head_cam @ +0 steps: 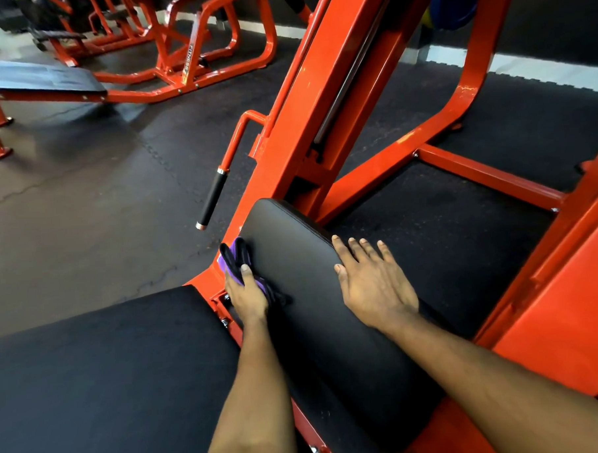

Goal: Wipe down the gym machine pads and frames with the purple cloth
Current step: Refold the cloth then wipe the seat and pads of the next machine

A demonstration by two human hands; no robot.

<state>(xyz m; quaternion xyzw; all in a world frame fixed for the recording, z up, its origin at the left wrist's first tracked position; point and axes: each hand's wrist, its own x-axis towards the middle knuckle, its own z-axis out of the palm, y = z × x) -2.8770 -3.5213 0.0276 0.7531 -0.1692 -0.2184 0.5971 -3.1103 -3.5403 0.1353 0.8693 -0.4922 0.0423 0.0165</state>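
From the head view, your left hand (247, 293) is clamped on the cloth (236, 263), which is purple with dark folds and bunched up. The thumb lies straight along the top of it, and the other fingers curl over the left edge of the pad (292, 254), where they are mostly hidden. The cloth sits right on that left edge, near the pad's far end and just beside the frame (307, 123).

Your right hand (372, 281) lies flat on the same pad towards its right edge. Its fingers are straight and slightly spread, holding nothing, and it is well apart from the cloth. Both forearms reach in from the bottom of the view.

The frame is orange and rises at a slant behind the pad. A handle (214, 195) with a black grip hangs down on its left. A second, wider black cushion (108, 371) fills the lower left, just beside your left forearm. A bench (41, 80) on orange legs stands far off at upper left, on the dark floor (84, 201).
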